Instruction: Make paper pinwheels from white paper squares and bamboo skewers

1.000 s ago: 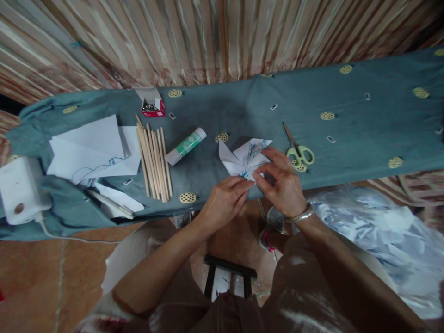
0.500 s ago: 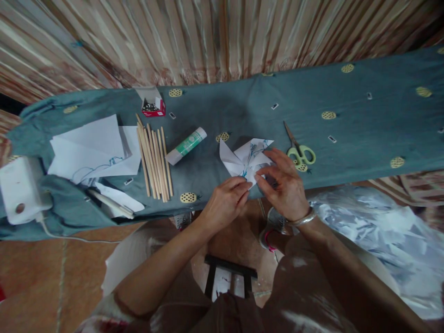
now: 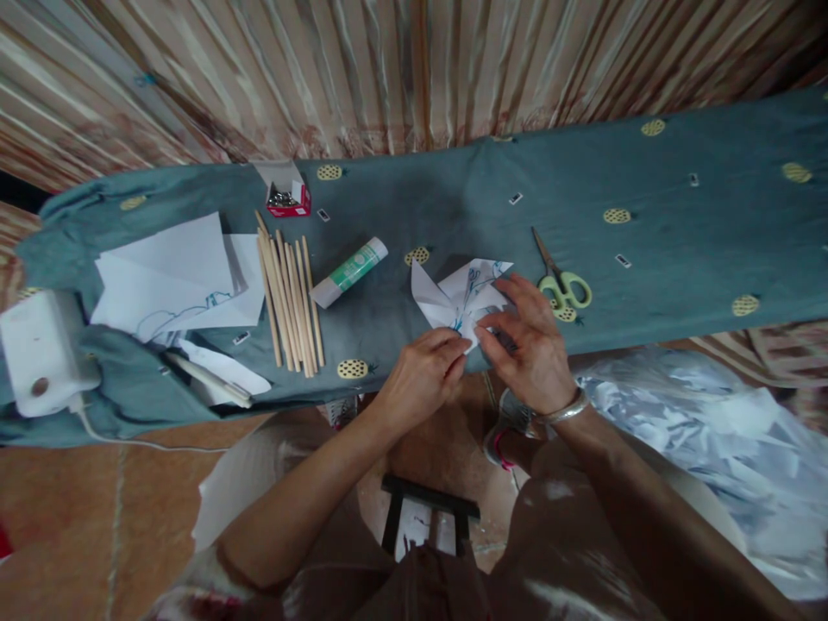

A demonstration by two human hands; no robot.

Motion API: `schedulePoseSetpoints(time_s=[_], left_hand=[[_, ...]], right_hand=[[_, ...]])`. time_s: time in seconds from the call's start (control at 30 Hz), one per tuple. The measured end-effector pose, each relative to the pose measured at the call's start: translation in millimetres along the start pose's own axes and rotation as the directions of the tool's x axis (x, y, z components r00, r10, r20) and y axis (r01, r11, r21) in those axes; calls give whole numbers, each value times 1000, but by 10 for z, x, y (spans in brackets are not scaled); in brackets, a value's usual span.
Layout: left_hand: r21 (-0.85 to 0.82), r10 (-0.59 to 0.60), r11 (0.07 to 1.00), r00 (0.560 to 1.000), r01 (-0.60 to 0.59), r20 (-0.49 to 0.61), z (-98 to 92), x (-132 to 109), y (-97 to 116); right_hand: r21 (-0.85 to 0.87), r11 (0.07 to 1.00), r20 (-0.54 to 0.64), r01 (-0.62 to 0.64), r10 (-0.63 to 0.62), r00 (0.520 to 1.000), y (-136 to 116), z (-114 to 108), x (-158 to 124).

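Observation:
A white paper pinwheel (image 3: 459, 285) with blue pen drawings rests at the front edge of the cloth-covered table, its corners folded toward the centre. My left hand (image 3: 423, 371) is closed on its near edge, thumb and fingers pinching the paper. My right hand (image 3: 530, 345), with a silver bangle at the wrist, pinches the right side of the pinwheel, the other fingers curled over it. Green-handled scissors (image 3: 564, 289) lie just right of my right hand. A glue stick (image 3: 349, 272) with a green label lies to the left of the pinwheel.
Several wooden sticks (image 3: 291, 302) lie left of the glue stick. Behind them stands an open red box (image 3: 288, 200) of small metal pieces. White paper sheets (image 3: 168, 267) and a white charger (image 3: 45, 354) are at far left. A plastic bag of paper scraps (image 3: 705, 431) sits below right.
Almost nothing differs. Both hands keep their hold on the pinwheel, and the whole view has shifted very slightly.

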State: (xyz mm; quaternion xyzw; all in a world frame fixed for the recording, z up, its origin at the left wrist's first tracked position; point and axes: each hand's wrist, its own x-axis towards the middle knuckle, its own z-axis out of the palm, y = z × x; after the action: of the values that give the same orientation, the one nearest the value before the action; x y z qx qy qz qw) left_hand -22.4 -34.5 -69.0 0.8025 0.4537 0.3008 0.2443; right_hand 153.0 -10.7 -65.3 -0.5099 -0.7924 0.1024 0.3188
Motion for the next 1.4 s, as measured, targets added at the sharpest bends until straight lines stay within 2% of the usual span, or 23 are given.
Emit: schedulePoseSetpoints(time_s=[0.23, 0.6, 0.87, 1.2, 1.4], left_hand=[[10, -13, 1000, 1000, 13, 14, -14, 13, 12], [22, -13, 1000, 1000, 13, 16, -8, 12, 4], [37, -35, 999, 998, 33, 47, -7, 8, 10], [248, 70, 965, 994, -88, 80, -50, -10, 70], [297, 127, 943, 987, -152, 101, -41, 30, 74]], right_hand=[[-4, 998, -6, 62, -62, 998, 4, 25, -17], [-115, 983, 96, 143, -132, 987, -2, 48, -31], [-112, 990, 136, 83, -68, 988, -39, 78, -34], [-76, 995, 146, 70, -59, 987, -78, 162, -82], [-106, 991, 125, 85, -71, 990, -66, 166, -72]])
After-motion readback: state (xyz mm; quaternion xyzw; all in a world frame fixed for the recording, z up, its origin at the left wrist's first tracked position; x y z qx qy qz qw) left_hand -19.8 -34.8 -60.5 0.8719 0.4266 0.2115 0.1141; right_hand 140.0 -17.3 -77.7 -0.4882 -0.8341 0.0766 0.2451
